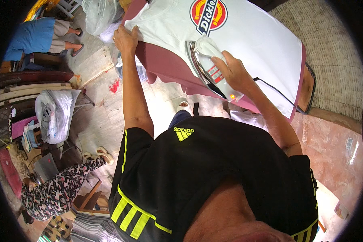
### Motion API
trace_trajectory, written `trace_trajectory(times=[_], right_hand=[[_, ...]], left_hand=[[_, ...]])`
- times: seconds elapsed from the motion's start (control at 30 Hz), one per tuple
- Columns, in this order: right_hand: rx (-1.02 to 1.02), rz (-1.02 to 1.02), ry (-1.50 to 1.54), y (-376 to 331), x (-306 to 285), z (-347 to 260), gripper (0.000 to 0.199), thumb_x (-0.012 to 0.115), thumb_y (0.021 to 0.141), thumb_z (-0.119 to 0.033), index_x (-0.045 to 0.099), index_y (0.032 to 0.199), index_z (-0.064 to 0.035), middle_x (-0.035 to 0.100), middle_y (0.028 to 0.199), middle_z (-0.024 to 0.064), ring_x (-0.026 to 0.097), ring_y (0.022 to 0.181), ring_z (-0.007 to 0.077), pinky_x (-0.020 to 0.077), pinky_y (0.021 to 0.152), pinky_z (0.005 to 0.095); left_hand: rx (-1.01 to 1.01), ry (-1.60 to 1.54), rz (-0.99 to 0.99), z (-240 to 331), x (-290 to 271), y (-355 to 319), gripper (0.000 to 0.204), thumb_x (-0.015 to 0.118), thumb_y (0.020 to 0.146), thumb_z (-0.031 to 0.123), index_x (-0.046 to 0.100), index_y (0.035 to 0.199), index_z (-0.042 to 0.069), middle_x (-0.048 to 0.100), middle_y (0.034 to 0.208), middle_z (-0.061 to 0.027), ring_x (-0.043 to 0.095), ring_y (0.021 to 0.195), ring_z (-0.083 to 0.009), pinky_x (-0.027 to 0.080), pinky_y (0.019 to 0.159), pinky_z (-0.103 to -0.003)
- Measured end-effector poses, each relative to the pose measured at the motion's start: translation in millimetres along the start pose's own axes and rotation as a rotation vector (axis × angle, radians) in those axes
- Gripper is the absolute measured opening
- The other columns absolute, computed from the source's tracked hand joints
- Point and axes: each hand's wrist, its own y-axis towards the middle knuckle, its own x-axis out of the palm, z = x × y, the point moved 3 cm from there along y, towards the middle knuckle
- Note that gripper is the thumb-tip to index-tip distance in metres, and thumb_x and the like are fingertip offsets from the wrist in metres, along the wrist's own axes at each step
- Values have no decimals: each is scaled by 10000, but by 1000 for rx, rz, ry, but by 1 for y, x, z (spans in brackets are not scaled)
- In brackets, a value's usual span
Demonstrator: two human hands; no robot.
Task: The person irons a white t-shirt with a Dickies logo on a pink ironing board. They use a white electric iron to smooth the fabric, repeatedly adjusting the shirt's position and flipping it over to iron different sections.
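A white T-shirt (250, 36) with a round red, yellow and black print is spread over an ironing board with a maroon cover (161, 60). My right hand (234, 72) is closed round the handle of a grey-white clothes iron (209, 50). The iron's shiny metal edge rests on the shirt near the board's near side, below the print, and a small orange light glows at its heel. At the far left end of the board, my left hand (126, 39) grips the shirt's edge between thumb and fingers.
The iron's black cord (280, 94) runs right, over the board's end. A ribbed mat-like surface (330, 52) lies beyond it. Two people, one in a blue top (32, 36) and one in patterned clothes (64, 187), are at the left. A stuffed plastic bag (56, 115) stands between them.
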Motion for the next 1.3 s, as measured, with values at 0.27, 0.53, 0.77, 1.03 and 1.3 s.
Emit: trace_trajectory(times=[0.27,0.53,0.77,1.03,1.3], right_hand=[[78,-167,2,-28,2,-10,425,532,1031,-397,532,1106,21,678,848,286,713,837,381,517,745,463],[-79,-178,-17,44,10,-30,379,541,1032,-336,535,1034,43,668,802,283,696,723,320,506,665,424],[-140,-264,-86,111,43,-67,407,553,1030,-349,560,1062,57,666,771,259,654,679,262,487,649,397],[-261,-252,-155,175,81,-100,475,542,1027,-407,581,1110,58,686,855,257,681,775,271,516,718,387],[-480,-208,-183,210,103,-131,451,524,1018,-432,654,1109,-10,666,922,248,680,849,393,509,720,468]], left_hand=[[24,-310,-296,-18,-8,30,433,775,825,389,749,1006,-3,726,783,-93,673,739,-193,510,692,-354],[-179,-688,-237,-61,13,33,323,751,892,326,737,818,12,596,640,36,485,591,-49,372,523,-260],[-181,-670,-333,-51,5,37,261,758,912,249,763,922,-12,646,722,45,511,627,-42,411,565,-231],[-236,-831,-455,-63,-5,32,275,703,962,251,760,1079,8,653,693,-3,540,576,-58,430,525,-244],[-248,-979,-294,-103,-20,31,327,575,1043,281,731,1067,-5,613,676,-15,559,604,-76,447,564,-235]])
